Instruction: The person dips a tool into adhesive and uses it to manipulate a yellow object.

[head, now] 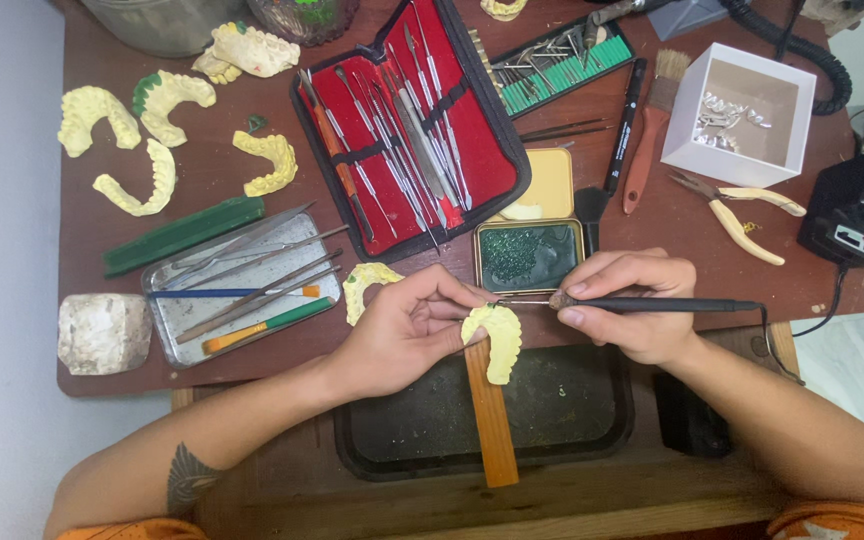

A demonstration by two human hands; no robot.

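My left hand (407,330) pinches a chalky, pale-yellow, horseshoe-shaped dental cast (497,340) above a wooden bench peg (490,420). My right hand (632,305) is closed around a slim black electric wax pen (652,304) lying horizontal, its metal tip pointing left onto the cast's upper edge.

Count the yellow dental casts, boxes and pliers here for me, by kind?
Yellow casts: 8, one in the left hand at, one beside it, four at upper left, two at the top edge
White box: 1
Pliers: 1
Total: 10
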